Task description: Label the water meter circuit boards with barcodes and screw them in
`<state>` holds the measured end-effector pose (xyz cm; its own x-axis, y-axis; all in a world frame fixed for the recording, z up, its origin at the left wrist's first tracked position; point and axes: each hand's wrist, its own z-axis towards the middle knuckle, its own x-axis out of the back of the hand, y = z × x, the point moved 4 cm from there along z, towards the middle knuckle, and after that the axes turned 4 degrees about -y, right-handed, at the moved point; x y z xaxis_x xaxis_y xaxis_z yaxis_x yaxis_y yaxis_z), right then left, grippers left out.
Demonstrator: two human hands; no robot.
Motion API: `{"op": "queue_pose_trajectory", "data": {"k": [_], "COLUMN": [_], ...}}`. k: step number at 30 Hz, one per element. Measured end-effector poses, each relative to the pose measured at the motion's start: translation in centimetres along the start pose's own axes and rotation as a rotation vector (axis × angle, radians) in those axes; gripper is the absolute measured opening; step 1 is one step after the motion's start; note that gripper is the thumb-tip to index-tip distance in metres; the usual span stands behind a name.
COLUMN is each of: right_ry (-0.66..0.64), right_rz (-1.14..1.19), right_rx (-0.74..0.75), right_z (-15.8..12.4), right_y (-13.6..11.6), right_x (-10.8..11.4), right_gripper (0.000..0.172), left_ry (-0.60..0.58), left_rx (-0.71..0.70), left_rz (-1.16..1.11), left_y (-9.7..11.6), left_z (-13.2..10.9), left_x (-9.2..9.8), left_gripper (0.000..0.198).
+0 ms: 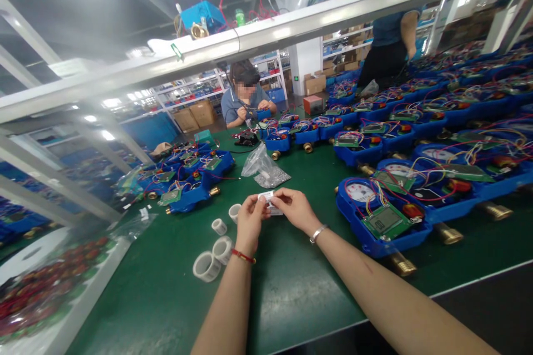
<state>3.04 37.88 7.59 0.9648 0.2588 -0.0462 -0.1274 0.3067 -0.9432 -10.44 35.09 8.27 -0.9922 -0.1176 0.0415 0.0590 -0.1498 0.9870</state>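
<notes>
Just on the near side of the bag (257, 162), what looks like a white label roll (275, 211) is pinched by both the left hand (251, 213) and the right hand (296, 205), thumbs and fingers closed on it. It seems light, flexible and easily creased, so a gentle hold at its side edges should suit. Nearer than the bag, bare worktop (300, 288) gives room, bounded by loose rolls (218, 226) to the left, meters (361, 192) to the right and the front edge.
</notes>
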Motion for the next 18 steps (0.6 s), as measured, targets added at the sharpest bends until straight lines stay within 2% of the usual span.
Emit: {"op": "queue_pose_trajectory", "data": {"k": [8,14,18], "right_ry": [0.008,0.017,0.038], "right_rz": [0.088,-0.042,-0.216], "right_rx": [-0.082,-0.02,-0.032], "right_z": [0.32,0.19,0.02], "right_y": [0.64,0.14,0.02], "right_x": [-0.03,-0.14,0.1], "right_gripper": [0.033,0.026,0.02], "left_ry": [-0.021,0.027,0.066], "left_rx": [-0.081,0.011,0.006], "left_rz": [-0.025,-0.085,-0.042], "left_y": [0.51,-0.17,-0.29], "left_z": [-0.06,0.14,0.32], "left_x": [-0.25,0.05,0.58], "left_gripper": [0.026,0.037,0.031]}}
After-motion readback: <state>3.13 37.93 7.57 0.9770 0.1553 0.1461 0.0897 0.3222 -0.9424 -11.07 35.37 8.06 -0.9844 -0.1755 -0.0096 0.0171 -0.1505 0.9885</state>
